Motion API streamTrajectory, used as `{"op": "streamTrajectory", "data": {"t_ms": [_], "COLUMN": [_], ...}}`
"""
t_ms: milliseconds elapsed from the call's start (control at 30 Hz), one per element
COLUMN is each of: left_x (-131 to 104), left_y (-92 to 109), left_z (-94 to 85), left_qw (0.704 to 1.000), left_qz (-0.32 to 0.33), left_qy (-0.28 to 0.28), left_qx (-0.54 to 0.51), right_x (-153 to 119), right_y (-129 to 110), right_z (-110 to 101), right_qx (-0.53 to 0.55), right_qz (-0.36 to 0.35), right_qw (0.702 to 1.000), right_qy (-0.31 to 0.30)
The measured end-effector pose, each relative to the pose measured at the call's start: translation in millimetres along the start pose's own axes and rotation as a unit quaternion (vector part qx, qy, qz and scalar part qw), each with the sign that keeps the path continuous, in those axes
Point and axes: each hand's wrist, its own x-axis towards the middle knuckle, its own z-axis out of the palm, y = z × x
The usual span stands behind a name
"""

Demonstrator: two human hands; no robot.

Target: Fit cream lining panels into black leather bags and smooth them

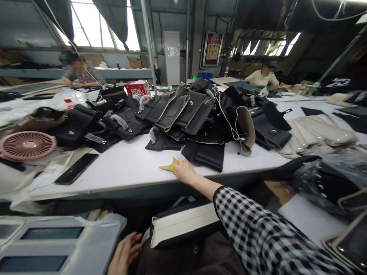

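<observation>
Tabletop (120, 164), fingers (178, 167) closed on yellow piece (169, 167).

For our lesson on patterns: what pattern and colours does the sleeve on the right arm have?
Black-and-white checks on the sleeve, clearest in the head view.

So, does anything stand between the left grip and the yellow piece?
Yes, the front edge of the white table lies between: the left grip is below it, the yellow piece above, in the right grip.
</observation>
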Motion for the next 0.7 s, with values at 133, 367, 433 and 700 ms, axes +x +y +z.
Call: {"op": "streamTrajectory", "data": {"t_ms": [133,367,433,700], "left_x": [22.3,23.0,16.6,-3.0], "left_y": [57.8,148.1,161.0,137.6], "left_z": [-16.3,55.1,98.3,274.6], "left_qw": [0.983,0.873,0.823,0.615], "left_qz": [0.102,0.258,0.281,0.165], "left_qy": [-0.087,-0.304,-0.401,-0.721], "left_qx": [0.122,0.28,0.286,0.273], "right_x": [-27.0,-158.5,-194.8,-213.0], "right_y": [24.2,115.9,120.9,48.9], "right_z": [-12.7,-23.3,4.2,125.6], "right_qx": [0.059,0.322,0.41,0.647], "right_qz": [0.062,0.265,0.354,0.419], "right_qw": [0.996,0.907,0.837,0.627], "right_qy": [-0.022,0.057,0.083,0.111]}}
